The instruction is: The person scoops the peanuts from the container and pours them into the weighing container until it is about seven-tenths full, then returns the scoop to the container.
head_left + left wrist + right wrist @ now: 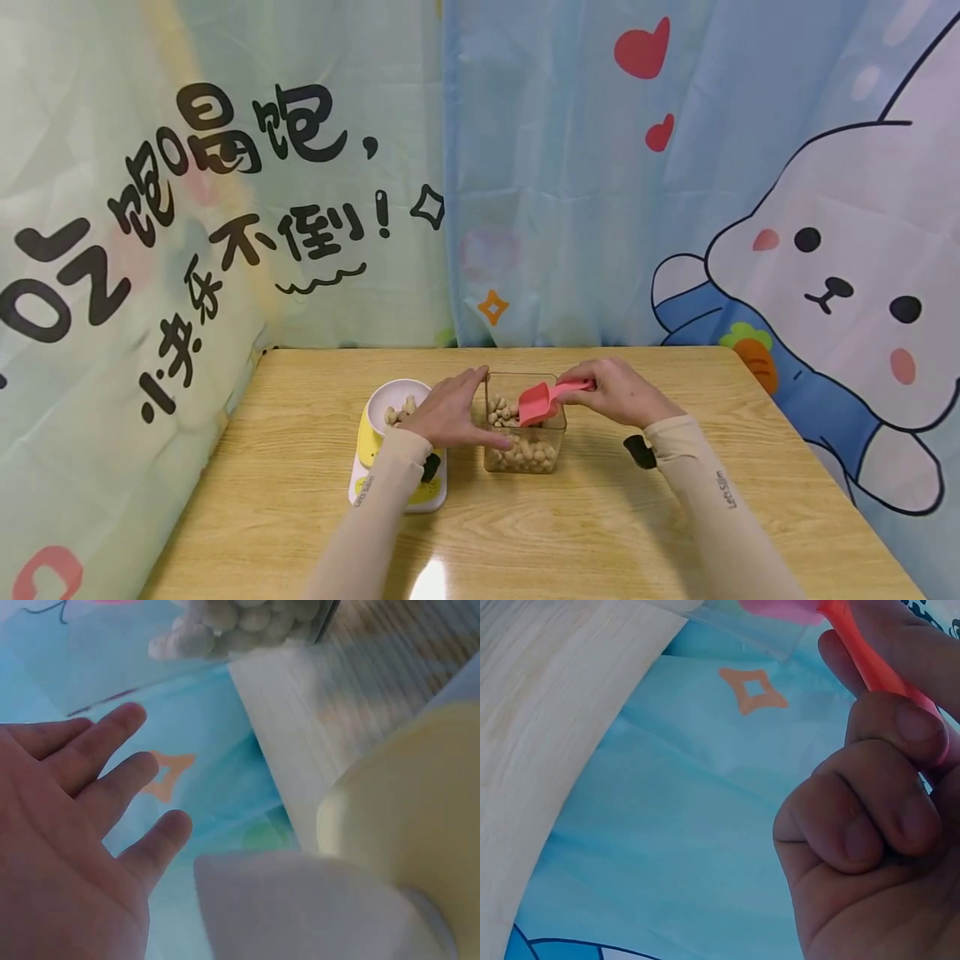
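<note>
My right hand (618, 390) grips the handle of a pink scoop (537, 403), fingers curled round it in the right wrist view. The scoop's blade overlaps the opening of a clear square container (562, 450), which holds many small, rounded beige pieces (528, 455). At the container's left side is my left hand (453, 410), fingers straight and spread. Its thumb overlaps the container's front in the head view. Left of it, partly hidden by that hand and forearm, a white bowl (386, 395) with a few beige pieces (400, 411) sits on a yellow-and-white scale (367, 446).
Everything stands on a wooden table (525, 533). Behind it hangs a printed curtain (540, 250) with a cartoon animal on the right and black lettering on the left. Dark wrist straps (640, 452) show under the sleeves.
</note>
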{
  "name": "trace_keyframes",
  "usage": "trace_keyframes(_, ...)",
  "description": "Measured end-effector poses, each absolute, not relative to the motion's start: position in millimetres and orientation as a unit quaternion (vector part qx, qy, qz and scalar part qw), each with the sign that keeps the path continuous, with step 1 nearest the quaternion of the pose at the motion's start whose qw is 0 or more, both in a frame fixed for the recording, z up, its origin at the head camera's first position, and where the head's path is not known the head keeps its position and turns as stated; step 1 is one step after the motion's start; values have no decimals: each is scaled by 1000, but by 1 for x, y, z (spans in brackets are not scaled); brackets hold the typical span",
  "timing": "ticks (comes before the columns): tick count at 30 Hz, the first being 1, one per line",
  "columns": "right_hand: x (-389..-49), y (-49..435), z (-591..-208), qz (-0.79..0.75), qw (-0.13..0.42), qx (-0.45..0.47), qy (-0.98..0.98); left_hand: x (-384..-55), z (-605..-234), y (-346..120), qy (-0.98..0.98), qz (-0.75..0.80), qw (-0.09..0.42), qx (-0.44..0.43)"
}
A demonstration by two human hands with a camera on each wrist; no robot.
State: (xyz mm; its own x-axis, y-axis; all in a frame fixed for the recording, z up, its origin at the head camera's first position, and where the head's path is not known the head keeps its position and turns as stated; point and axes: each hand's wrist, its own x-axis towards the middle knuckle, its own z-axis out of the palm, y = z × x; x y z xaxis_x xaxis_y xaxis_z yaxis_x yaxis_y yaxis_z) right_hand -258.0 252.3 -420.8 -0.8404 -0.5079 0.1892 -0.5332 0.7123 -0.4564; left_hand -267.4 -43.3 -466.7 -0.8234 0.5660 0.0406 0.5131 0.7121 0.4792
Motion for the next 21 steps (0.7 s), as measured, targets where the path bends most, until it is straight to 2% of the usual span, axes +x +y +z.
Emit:
trace_keyframes(8,-261,247,-417,254,-9,279,-926,-271,-475,-39,915,269,58,296)
trace_keyframes(21,-264,237,-418,235,-17,289,-928,-275,-478,-39,915,267,48,300)
